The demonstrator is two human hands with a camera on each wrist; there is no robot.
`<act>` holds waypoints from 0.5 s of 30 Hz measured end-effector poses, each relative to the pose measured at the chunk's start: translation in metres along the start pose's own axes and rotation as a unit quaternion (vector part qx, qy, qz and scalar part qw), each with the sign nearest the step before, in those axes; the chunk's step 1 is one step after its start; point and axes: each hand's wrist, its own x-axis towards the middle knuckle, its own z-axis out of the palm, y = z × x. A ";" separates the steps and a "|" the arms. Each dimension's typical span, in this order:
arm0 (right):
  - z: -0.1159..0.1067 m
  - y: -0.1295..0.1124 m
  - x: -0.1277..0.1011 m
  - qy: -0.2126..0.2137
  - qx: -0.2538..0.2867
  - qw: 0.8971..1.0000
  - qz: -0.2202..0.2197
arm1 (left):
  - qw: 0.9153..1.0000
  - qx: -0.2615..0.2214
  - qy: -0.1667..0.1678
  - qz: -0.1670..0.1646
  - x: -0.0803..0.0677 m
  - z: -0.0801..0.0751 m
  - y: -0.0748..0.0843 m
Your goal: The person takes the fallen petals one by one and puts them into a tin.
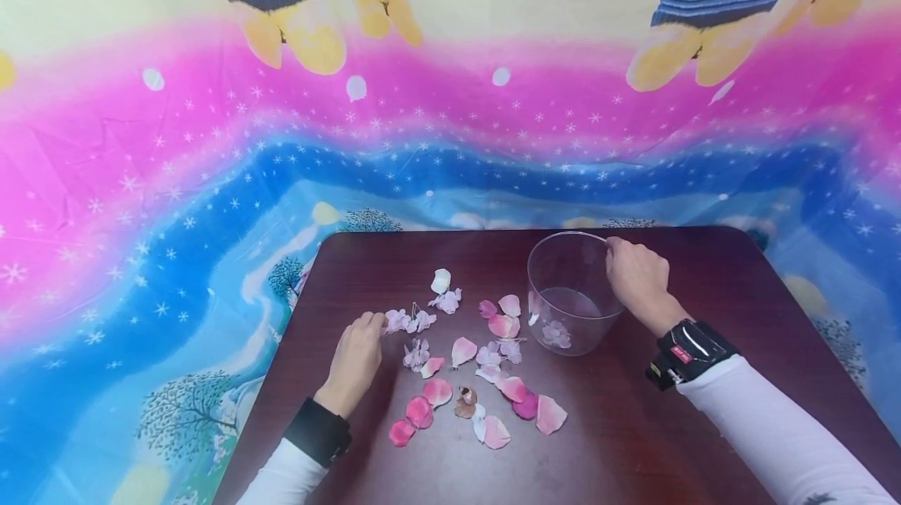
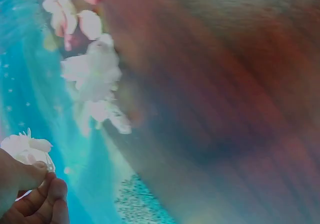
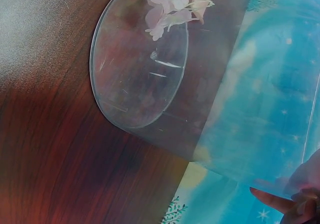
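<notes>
Your left hand [image 1: 355, 360] pinches a pale blossom [image 2: 25, 149] between thumb and forefinger, at the near-left edge of the loose petals [image 1: 464, 380] scattered on the table [image 1: 633, 427] to its right. Your right hand [image 1: 637, 278] curls its fingers over the far rim of the clear cup [image 1: 570, 294], which stands beyond those petals with one blossom inside. Judge the flowers weightless, soft and easily crushed, so nip them lightly; the thin-walled cup looks light and tippable, best steadied at the rim.
</notes>
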 end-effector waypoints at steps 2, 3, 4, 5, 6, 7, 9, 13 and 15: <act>0.000 0.000 0.000 -0.001 0.000 1.000 0.000 | 1.000 -0.011 0.006 0.003 0.003 -0.004 0.005; 0.001 0.001 0.000 -0.002 0.000 1.000 0.000 | 1.000 -0.017 0.009 0.005 0.004 -0.006 0.006; 0.001 0.001 0.000 -0.002 -0.001 1.000 0.000 | 1.000 -0.024 0.014 0.009 0.006 -0.008 0.008; 0.001 0.001 0.000 -0.003 -0.001 1.000 0.000 | 0.999 -0.030 0.019 0.013 0.007 -0.009 0.010; 0.001 0.001 0.000 -0.003 0.000 1.000 0.000 | 0.999 -0.035 0.024 0.018 0.009 -0.010 0.012; 0.001 0.001 0.000 -0.002 0.000 1.000 0.000 | 0.998 -0.040 0.030 0.024 0.011 -0.012 0.014; 0.000 0.002 0.000 -0.001 0.000 1.000 0.001 | 0.997 -0.047 0.042 0.035 0.015 -0.014 0.017; 0.000 0.001 0.001 -0.003 0.004 1.000 0.004 | 0.996 -0.046 0.061 0.044 0.023 -0.018 0.025; -0.001 0.000 0.001 -0.005 0.006 1.000 0.005 | 0.996 -0.048 0.064 0.045 0.026 -0.021 0.030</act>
